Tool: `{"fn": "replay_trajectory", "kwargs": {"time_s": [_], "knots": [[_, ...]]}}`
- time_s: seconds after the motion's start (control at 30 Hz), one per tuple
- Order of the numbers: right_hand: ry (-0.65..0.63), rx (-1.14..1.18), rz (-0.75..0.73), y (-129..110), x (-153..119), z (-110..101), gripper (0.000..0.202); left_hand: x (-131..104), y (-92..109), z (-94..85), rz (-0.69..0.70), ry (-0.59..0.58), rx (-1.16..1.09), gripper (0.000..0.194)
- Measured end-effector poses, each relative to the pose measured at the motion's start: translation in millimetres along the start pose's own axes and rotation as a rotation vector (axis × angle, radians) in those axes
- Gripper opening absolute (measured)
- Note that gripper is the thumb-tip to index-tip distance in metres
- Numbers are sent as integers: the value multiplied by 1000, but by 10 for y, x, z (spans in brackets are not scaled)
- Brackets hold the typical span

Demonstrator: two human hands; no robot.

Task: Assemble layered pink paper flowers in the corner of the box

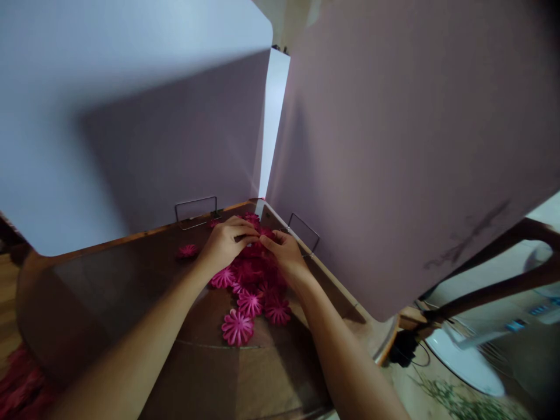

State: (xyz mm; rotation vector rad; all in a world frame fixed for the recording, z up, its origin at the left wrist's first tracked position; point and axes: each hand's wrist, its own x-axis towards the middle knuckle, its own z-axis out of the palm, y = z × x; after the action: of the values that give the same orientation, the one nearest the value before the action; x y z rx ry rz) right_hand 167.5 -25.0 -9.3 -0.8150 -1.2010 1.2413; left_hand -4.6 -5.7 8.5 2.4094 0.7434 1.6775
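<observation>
My left hand [228,240] and my right hand [284,252] meet above a pile of pink flower cutouts [250,303] on the brown table [196,373]. The fingertips of both hands are pinched together around a pink flower cutout [265,234], which they partly hide. Loose cutouts with scalloped petals lie overlapping below my wrists. One single cutout [188,251] rests apart, left of my left hand, and some more [252,218] show just behind my fingers.
Two tall pale panels, a left one [175,134] and a right one [394,146], stand upright and meet in a corner behind the table. Wire feet [196,199] stick out at their bases. Red-pink material [26,385] lies at lower left; a dark wooden chair [490,297] stands at right.
</observation>
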Motion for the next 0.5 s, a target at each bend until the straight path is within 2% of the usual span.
{"fn": "replay_trajectory", "kwargs": {"time_s": [0.1,0.5], "knots": [[-10,36,15,8,-3,3,26,-7,6,24,-37,-32,-39,14],[-14,124,12,22,9,-6,25,-10,73,61,-237,-14,-184,9]]}}
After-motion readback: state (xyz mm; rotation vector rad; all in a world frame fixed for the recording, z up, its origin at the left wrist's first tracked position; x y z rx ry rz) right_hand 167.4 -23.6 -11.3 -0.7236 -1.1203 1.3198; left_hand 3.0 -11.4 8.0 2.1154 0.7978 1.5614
